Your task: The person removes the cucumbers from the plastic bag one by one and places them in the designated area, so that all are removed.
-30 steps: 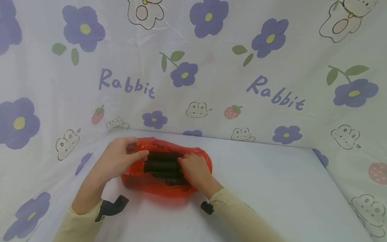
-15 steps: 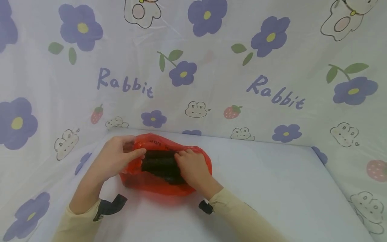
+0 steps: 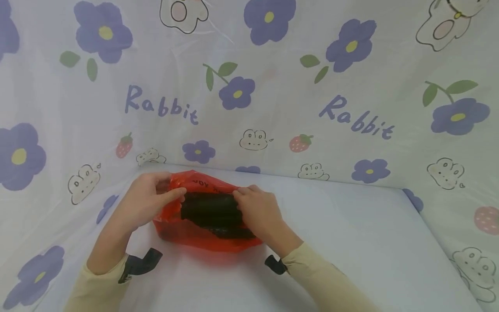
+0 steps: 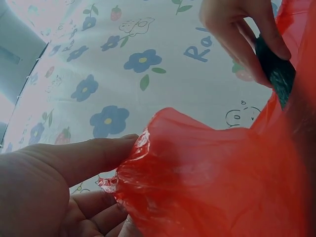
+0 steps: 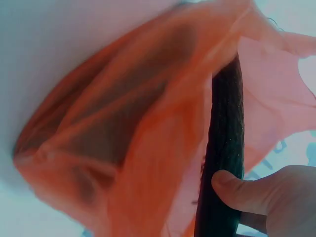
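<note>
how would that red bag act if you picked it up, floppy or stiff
The red bag would likely flop, since its film looks thin and creased. It probably has some weight and may sag, as dark cucumbers show at its opening.

Cream sleeves [image 3: 323, 275], black wrist pieces [image 3: 141, 263]

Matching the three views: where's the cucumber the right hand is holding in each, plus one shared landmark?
Head: cucumber left of centre, below the middle, lying crosswise; right hand over its right part.
Left wrist: cucumber at upper right, only a short stretch visible by the fingers.
Right wrist: cucumber right of centre, running nearly vertically to the bottom edge.
Shared landmark: red bag, in all three.
</note>
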The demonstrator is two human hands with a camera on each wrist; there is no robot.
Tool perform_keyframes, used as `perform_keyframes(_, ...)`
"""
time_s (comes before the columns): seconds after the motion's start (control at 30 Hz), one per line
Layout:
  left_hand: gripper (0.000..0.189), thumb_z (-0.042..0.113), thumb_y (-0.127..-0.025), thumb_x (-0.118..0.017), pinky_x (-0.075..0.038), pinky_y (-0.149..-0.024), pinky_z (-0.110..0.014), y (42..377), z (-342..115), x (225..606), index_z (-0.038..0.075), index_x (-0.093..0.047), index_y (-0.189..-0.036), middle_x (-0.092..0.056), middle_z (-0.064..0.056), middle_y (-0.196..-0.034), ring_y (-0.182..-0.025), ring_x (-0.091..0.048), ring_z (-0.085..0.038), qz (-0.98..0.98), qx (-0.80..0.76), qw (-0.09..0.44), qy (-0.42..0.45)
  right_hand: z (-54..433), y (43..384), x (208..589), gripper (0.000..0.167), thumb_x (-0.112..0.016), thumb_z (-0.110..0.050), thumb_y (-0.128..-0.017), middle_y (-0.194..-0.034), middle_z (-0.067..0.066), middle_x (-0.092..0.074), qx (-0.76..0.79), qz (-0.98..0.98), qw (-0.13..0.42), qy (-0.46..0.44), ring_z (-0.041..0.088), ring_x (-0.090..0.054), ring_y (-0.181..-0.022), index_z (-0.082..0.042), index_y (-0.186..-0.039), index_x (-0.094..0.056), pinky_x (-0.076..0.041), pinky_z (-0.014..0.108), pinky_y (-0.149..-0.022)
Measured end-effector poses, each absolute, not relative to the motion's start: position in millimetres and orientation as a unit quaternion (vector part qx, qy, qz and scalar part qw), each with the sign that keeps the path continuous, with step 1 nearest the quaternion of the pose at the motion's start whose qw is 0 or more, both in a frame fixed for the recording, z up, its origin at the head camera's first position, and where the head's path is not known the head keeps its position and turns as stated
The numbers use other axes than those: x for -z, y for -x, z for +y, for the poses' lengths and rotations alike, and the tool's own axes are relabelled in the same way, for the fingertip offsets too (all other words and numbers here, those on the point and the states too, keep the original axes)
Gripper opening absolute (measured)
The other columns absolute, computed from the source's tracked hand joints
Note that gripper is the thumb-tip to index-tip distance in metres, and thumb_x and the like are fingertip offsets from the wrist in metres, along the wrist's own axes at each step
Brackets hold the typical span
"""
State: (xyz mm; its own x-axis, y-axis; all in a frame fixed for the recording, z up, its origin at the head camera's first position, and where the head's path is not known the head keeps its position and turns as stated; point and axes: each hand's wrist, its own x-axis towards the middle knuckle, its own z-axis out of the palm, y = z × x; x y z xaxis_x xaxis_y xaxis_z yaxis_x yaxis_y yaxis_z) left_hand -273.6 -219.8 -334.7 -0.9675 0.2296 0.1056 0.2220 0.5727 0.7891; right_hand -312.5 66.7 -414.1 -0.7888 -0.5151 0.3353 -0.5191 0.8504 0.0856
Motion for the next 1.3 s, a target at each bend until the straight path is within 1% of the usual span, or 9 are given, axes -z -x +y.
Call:
perform_keyframes(0.13, 0.04, 0.023, -0.104, -0.075, -0.065, -0.086, -0.042, 273.5, -222.1, 335.3, 0.001, -0.069, -0.136, -0.079, -0.006, -0.102, -0.097, -0.075, -0.026, 0.888, -0.443, 0.006, -0.125, 75.9, 308.8, 409.7, 0.024, -0.084, -0.018, -0.097, -0.113, 0.0, -0.078, -0.015, -0.941, 0.193, -0.277, 0.022, -0.072, -0.107, -0.017, -0.12, -0.078, -0.067, 0.042, -0.076)
perform_keyframes(0.23, 0.042, 0.024, -0.105, -0.075, -0.065, -0.087, -0.042, 273.4, -223.5, 335.7, 0.0, -0.068, -0.138, -0.079, -0.006, -0.102, -0.098, -0.074, -0.027, 0.888, -0.444, 0.011, -0.122, 83.2, 304.7, 405.3, 0.026, -0.085, -0.016, -0.096, -0.111, 0.001, -0.078, -0.024, -0.939, 0.202, -0.278, 0.023, -0.072, -0.107, -0.016, -0.121, -0.079, -0.067, 0.042, -0.078)
perform_keyframes(0.37, 0.043, 0.024, -0.105, -0.075, -0.065, -0.088, -0.043, 273.0, -224.9, 336.4, 0.0, -0.067, -0.139, -0.079, -0.007, -0.103, -0.099, -0.075, -0.027, 0.886, -0.447, 0.013, -0.122, 93.7, 300.0, 401.5, 0.033, -0.088, -0.015, -0.093, -0.114, 0.002, -0.078, -0.038, -0.939, 0.205, -0.273, 0.023, -0.071, -0.112, -0.015, -0.125, -0.08, -0.067, 0.043, -0.081)
perform_keyframes(0.63, 0.042, 0.023, -0.105, -0.075, -0.065, -0.089, -0.043, 271.4, -227.8, 338.1, -0.001, -0.067, -0.139, -0.079, -0.007, -0.104, -0.099, -0.075, -0.027, 0.886, -0.446, 0.009, -0.123, 115.4, 294.0, 401.7, 0.038, -0.087, -0.01, -0.093, -0.12, 0.004, -0.078, -0.062, -0.939, 0.217, -0.259, 0.026, -0.071, -0.119, -0.015, -0.13, -0.079, -0.066, 0.047, -0.085)
perform_keyframes(0.93, 0.041, 0.024, -0.105, -0.074, -0.065, -0.089, -0.043, 268.3, -229.1, 337.4, 0.0, -0.067, -0.137, -0.078, -0.007, -0.104, -0.1, -0.075, -0.026, 0.884, -0.451, 0.007, -0.126, 145.8, 288.0, 403.9, 0.039, -0.09, -0.007, -0.09, -0.118, 0.006, -0.078, -0.095, -0.926, 0.262, -0.253, 0.029, -0.071, -0.119, -0.01, -0.127, -0.079, -0.064, 0.048, -0.091)
perform_keyframes(1.3, 0.042, 0.024, -0.105, -0.074, -0.065, -0.088, -0.039, 269.1, -231.1, 337.9, -0.001, -0.067, -0.138, -0.078, -0.008, -0.106, -0.098, -0.076, -0.025, 0.883, -0.452, 0.005, -0.127, 192.7, 289.1, 412.3, 0.047, -0.091, -0.002, -0.087, -0.123, 0.01, -0.078, -0.129, -0.918, 0.288, -0.242, 0.033, -0.07, -0.121, -0.007, -0.131, -0.077, -0.06, 0.053, -0.098)
